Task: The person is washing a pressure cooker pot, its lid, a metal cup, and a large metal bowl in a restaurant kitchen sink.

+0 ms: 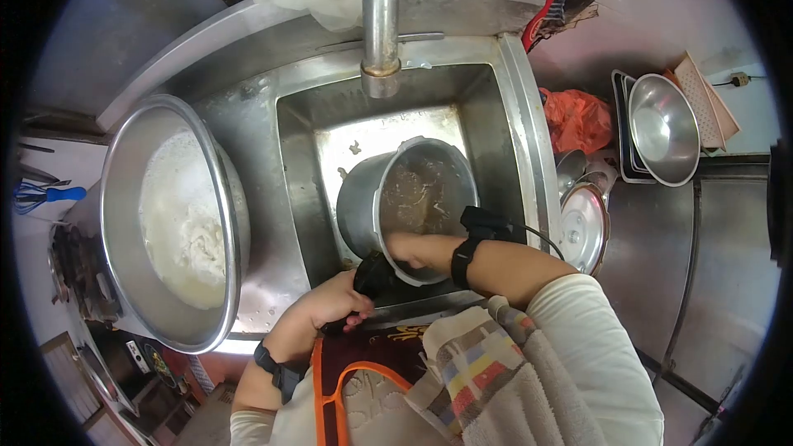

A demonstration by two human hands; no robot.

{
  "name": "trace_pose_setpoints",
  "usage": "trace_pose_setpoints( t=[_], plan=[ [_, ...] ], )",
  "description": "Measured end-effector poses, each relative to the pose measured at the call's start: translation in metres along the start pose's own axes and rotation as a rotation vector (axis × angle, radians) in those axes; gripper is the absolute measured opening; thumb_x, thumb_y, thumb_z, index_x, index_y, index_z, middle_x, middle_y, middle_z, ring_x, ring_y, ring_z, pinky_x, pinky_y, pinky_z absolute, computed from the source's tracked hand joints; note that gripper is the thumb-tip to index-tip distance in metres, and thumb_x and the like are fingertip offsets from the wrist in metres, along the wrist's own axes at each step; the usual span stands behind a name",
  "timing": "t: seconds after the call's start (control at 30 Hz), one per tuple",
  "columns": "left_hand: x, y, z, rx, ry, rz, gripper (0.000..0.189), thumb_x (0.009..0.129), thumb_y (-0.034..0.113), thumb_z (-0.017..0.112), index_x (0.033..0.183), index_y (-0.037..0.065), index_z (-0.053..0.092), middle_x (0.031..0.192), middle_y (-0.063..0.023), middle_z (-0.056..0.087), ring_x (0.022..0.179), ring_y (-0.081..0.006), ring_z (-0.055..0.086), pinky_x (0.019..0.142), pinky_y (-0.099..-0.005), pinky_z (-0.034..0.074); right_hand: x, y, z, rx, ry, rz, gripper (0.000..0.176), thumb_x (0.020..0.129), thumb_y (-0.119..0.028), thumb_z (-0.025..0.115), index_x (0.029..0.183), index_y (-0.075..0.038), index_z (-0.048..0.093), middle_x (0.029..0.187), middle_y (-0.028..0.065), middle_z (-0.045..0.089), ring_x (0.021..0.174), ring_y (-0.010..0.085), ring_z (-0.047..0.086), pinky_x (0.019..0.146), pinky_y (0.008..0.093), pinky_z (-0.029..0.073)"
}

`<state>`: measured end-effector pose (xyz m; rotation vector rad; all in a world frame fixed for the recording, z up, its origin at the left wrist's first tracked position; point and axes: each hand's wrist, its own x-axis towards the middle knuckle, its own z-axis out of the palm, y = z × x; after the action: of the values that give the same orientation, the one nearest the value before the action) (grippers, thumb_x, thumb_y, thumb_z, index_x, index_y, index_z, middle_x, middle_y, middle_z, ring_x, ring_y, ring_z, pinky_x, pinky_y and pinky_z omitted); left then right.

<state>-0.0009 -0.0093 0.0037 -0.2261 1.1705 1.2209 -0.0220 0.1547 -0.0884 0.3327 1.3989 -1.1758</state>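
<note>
A deep metal pot [357,198] with a black handle [374,274] leans in the steel sink [396,128], its mouth facing me. My left hand [337,301] is wrapped round that handle at the sink's front edge. Reaching over the near rim, my right hand [410,251] is inside the pot, close to its wall, with the fingertips hidden. Murky brownish water [425,194] shows inside the pot. Small brown scraps [355,147] lie on the sink floor behind it.
A large steel basin [230,223] with cloudy water and a white mass stands left of the sink. The faucet [381,25] hangs over the sink's back. Metal lids [582,227], a red plastic bag [576,118] and a steel bowl [663,128] are at the right.
</note>
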Motion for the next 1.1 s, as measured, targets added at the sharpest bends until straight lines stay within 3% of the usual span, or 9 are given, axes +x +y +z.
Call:
trace_pose_setpoints(
  t=[0.13, 0.37, 0.43, 0.5, 0.53, 0.57, 0.67, 0.93, 1.1],
  plan=[
    [-0.001, -0.001, -0.001, -0.033, 0.007, 0.013, 0.036, 0.070, -0.006, 0.053, 0.103, -0.001, 0.039, 0.062, -0.0088, 0.050, 0.045, -0.0121, 0.046, 0.039, -0.0268, 0.038, -0.001, 0.006, 0.007, 0.599, -0.120, 0.087, 0.036, 0.086, -0.022, 0.040, 0.106, -0.002, 0.060, 0.101, 0.0142, 0.061, 0.091, 0.0267, 0.057, 0.076, 0.0431, 0.044],
    [-0.006, 0.000, 0.003, -0.077, 0.055, 0.035, 0.037, 0.071, -0.008, 0.053, 0.105, -0.001, 0.039, 0.061, -0.0088, 0.050, 0.045, -0.0117, 0.045, 0.039, -0.0263, 0.038, -0.015, 0.048, -0.048, -1.171, 0.169, -0.197, 0.048, 0.074, -0.011, 0.047, 0.122, -0.014, 0.051, 0.115, 0.0154, 0.057, 0.112, 0.0319, 0.048, 0.095, 0.0462, 0.035],
    [-0.005, -0.001, 0.002, -0.096, 0.011, 0.034, 0.037, 0.071, -0.009, 0.052, 0.105, -0.001, 0.039, 0.061, -0.0081, 0.049, 0.045, -0.0115, 0.044, 0.039, -0.0262, 0.038, -0.006, 0.074, -0.093, -1.525, 0.600, -0.552, 0.040, 0.078, -0.019, 0.049, 0.117, -0.021, 0.055, 0.127, 0.0114, 0.049, 0.119, 0.0318, 0.042, 0.100, 0.0372, 0.033],
    [-0.004, -0.003, -0.002, -0.110, -0.022, 0.018, 0.038, 0.071, -0.009, 0.052, 0.105, 0.000, 0.038, 0.060, -0.0074, 0.049, 0.044, -0.0113, 0.044, 0.039, -0.0261, 0.037, -0.021, 0.028, -0.117, -1.664, 0.545, -0.449, 0.035, 0.082, -0.023, 0.047, 0.117, -0.025, 0.055, 0.135, 0.0072, 0.040, 0.128, 0.0293, 0.031, 0.107, 0.0370, 0.022],
    [-0.004, -0.005, -0.004, -0.116, -0.031, 0.000, 0.038, 0.071, -0.010, 0.051, 0.105, 0.000, 0.038, 0.060, -0.0071, 0.048, 0.044, -0.0112, 0.043, 0.039, -0.0261, 0.037, -0.020, 0.000, -0.127, -2.106, 0.331, -0.434, 0.032, 0.085, -0.023, 0.041, 0.114, -0.025, 0.056, 0.138, 0.0037, 0.034, 0.131, 0.0241, 0.025, 0.110, 0.0355, 0.012],
    [-0.004, -0.006, -0.006, -0.122, -0.041, -0.019, 0.038, 0.071, -0.010, 0.051, 0.106, 0.000, 0.038, 0.059, -0.0068, 0.048, 0.044, -0.0112, 0.043, 0.039, -0.0261, 0.037, 0.032, 0.019, -0.153, -2.225, 0.658, -0.619, 0.034, 0.086, -0.023, 0.039, 0.118, -0.023, 0.052, 0.137, 0.0024, 0.036, 0.132, 0.0191, 0.023, 0.111, 0.0333, 0.009],
    [-0.013, 0.003, -0.003, -0.149, 0.046, -0.032, 0.041, 0.069, -0.008, 0.053, 0.106, -0.001, 0.037, 0.059, -0.0055, 0.048, 0.042, -0.0100, 0.042, 0.038, -0.0253, 0.038, -0.002, -0.012, -0.152, -2.454, 0.836, -0.820, 0.042, 0.087, -0.023, 0.036, 0.129, -0.022, 0.041, 0.139, 0.0015, 0.033, 0.132, 0.0173, 0.020, 0.111, 0.0357, 0.009],
    [-0.012, -0.001, 0.002, -0.121, 0.117, -0.003, 0.044, 0.069, -0.007, 0.054, 0.108, 0.000, 0.036, 0.061, -0.0071, 0.050, 0.043, -0.0100, 0.044, 0.038, -0.0257, 0.038, -0.045, 0.054, -0.063, -1.521, 0.380, -0.075, 0.052, 0.083, -0.029, 0.045, 0.133, -0.015, 0.038, 0.136, 0.0126, 0.037, 0.132, 0.0262, 0.022, 0.107, 0.0462, 0.010],
    [-0.005, -0.001, 0.001, -0.079, 0.090, -0.011, 0.052, 0.069, -0.008, 0.055, 0.116, 0.000, 0.035, 0.061, -0.0097, 0.051, 0.044, -0.0124, 0.046, 0.039, -0.0262, 0.039, -0.020, 0.033, 0.006, -0.084, 0.119, -0.273, 0.045, 0.088, -0.026, 0.040, 0.130, -0.009, 0.040, 0.120, 0.0144, 0.051, 0.107, 0.0252, 0.049, 0.093, 0.0319, 0.036]
  ],
)
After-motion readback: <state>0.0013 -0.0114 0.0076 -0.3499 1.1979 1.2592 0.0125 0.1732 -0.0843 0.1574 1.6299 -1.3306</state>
